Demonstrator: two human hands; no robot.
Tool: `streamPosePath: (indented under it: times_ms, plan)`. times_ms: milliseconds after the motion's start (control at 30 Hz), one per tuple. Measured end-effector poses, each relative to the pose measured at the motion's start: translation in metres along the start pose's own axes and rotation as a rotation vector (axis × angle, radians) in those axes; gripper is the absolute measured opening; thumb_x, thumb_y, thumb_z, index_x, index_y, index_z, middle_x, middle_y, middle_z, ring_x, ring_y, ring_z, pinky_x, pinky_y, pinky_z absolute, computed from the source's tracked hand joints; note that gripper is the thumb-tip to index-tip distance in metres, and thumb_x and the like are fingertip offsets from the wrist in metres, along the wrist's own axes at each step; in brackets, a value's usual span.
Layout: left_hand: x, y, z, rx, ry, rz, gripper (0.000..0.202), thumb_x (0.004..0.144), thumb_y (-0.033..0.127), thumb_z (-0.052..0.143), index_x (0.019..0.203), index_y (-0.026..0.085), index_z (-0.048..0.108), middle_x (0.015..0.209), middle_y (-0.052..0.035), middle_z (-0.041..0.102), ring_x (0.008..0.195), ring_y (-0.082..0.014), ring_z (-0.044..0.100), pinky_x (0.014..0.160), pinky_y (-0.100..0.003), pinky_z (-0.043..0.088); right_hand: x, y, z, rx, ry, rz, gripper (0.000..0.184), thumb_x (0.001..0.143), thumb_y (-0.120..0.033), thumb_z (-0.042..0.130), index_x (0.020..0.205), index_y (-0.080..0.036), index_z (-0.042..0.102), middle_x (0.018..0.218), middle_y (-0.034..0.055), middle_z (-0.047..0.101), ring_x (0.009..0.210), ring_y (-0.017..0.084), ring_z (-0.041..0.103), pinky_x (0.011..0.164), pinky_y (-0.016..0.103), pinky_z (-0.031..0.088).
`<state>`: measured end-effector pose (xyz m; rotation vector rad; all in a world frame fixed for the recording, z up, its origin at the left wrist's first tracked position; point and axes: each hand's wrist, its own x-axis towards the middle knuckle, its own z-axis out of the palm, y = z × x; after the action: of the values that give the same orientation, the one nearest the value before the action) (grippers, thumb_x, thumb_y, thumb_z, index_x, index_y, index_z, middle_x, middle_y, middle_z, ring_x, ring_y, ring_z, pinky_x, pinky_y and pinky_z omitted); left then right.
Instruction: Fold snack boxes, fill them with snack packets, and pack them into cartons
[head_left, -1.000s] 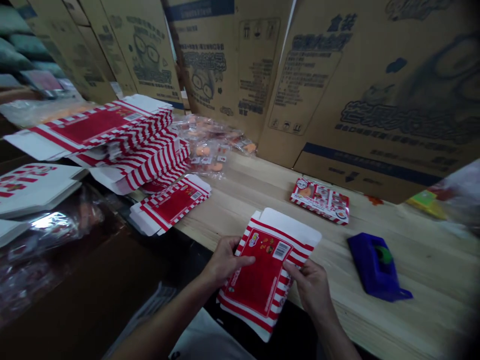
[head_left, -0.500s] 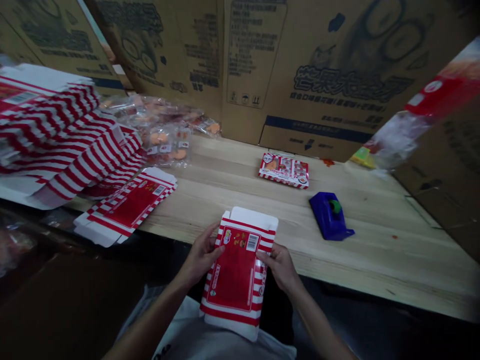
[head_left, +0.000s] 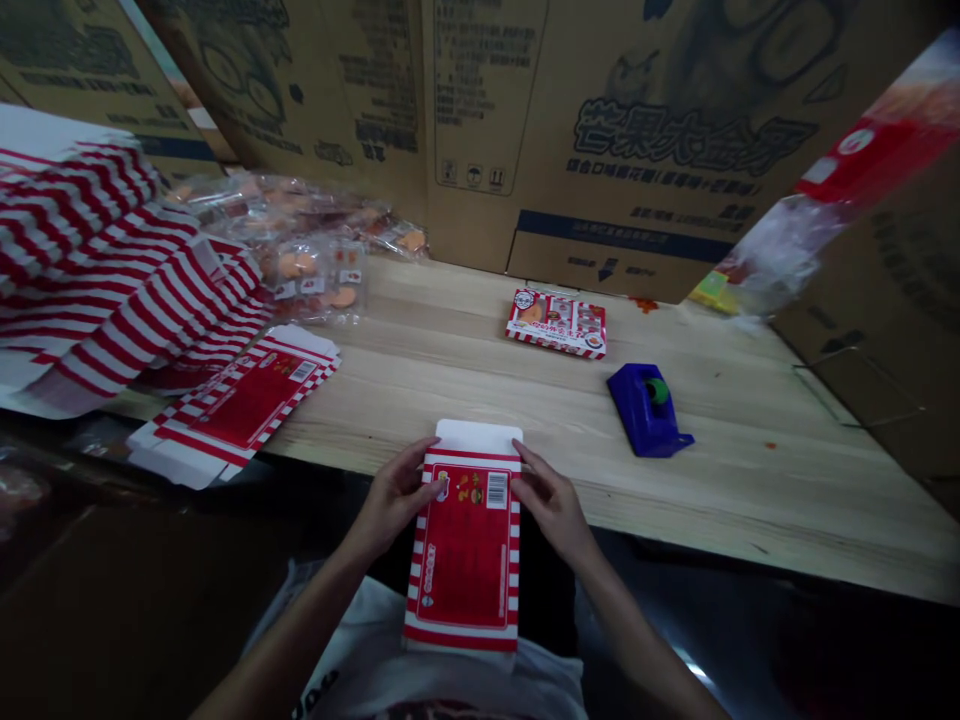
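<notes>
Both forearms slant inward to the table's [head_left: 420, 350] near edge, where the left hand [head_left: 397, 500] and right hand [head_left: 551, 505] grip one striped carton [head_left: 466, 550] by its upper sides, fingertips at the flap. On the table: one small box [head_left: 556, 323] near the back, one tape dispenser [head_left: 643, 412] nearer the front, and leftward, uncountable packets [head_left: 315, 275].

Pale wood-grained table [head_left: 720, 490], printed brown cardboard boxes [head_left: 480, 130] standing along its back, dim light, dark floor
</notes>
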<state>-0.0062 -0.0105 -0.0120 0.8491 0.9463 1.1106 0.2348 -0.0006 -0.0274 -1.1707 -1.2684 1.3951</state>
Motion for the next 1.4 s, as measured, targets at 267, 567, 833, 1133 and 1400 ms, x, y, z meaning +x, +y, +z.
streamPosePath:
  times_ms: [267, 567, 833, 1133, 1400]
  plan:
    - [0.009, -0.011, 0.001, 0.322, 0.207, -0.016, 0.03, 0.079, 0.042, 0.068, 0.088, 0.014, 0.074, 0.083, -0.0056, 0.075, 0.076, -0.0204, 0.068, 0.067, -0.028, 0.053, 0.002, 0.006, -0.005, -0.138, 0.054, -0.101, 0.02, 0.083, -0.039, 0.067, 0.085, -0.022, 0.077, 0.103, 0.0075, 0.067, 0.101, 0.023, 0.062, 0.088, 0.034, 0.05]
    - [0.028, 0.019, -0.006, 0.324, -0.076, 0.018, 0.033, 0.071, 0.022, 0.07, 0.103, 0.019, 0.065, 0.076, 0.0019, 0.062, 0.069, -0.0125, 0.059, 0.064, -0.022, 0.046, 0.011, -0.01, -0.017, 0.058, -0.156, 0.109, 0.033, 0.07, -0.038, 0.079, 0.097, -0.022, 0.068, 0.077, -0.0017, 0.065, 0.07, 0.014, 0.063, 0.068, 0.027, 0.052]
    - [0.023, 0.026, -0.015, 0.712, -0.279, 0.126, 0.019, 0.078, 0.031, 0.067, 0.089, 0.018, 0.076, 0.1, -0.0098, 0.07, 0.088, -0.0202, 0.065, 0.073, -0.028, 0.05, 0.004, -0.002, -0.015, -0.106, -0.159, -0.033, 0.022, 0.078, -0.041, 0.072, 0.084, -0.02, 0.073, 0.103, 0.0084, 0.072, 0.096, 0.02, 0.067, 0.085, 0.033, 0.052]
    - [0.026, 0.04, -0.004, 0.831, -0.188, 0.145, 0.012, 0.073, 0.024, 0.067, 0.076, 0.02, 0.078, 0.072, -0.0038, 0.075, 0.065, -0.018, 0.065, 0.062, -0.026, 0.049, 0.009, -0.02, -0.014, -0.215, -0.141, 0.04, 0.023, 0.072, -0.038, 0.077, 0.084, -0.019, 0.072, 0.071, 0.0021, 0.072, 0.064, 0.016, 0.064, 0.06, 0.027, 0.052]
    - [0.033, 0.053, -0.001, 0.879, -0.331, 0.117, 0.019, 0.079, 0.025, 0.061, 0.069, 0.015, 0.074, 0.061, -0.0022, 0.07, 0.055, -0.0133, 0.06, 0.053, -0.021, 0.043, 0.013, -0.035, -0.012, -0.174, -0.141, 0.032, 0.019, 0.076, -0.036, 0.071, 0.07, -0.018, 0.069, 0.067, 0.0011, 0.07, 0.063, 0.016, 0.063, 0.061, 0.027, 0.05]
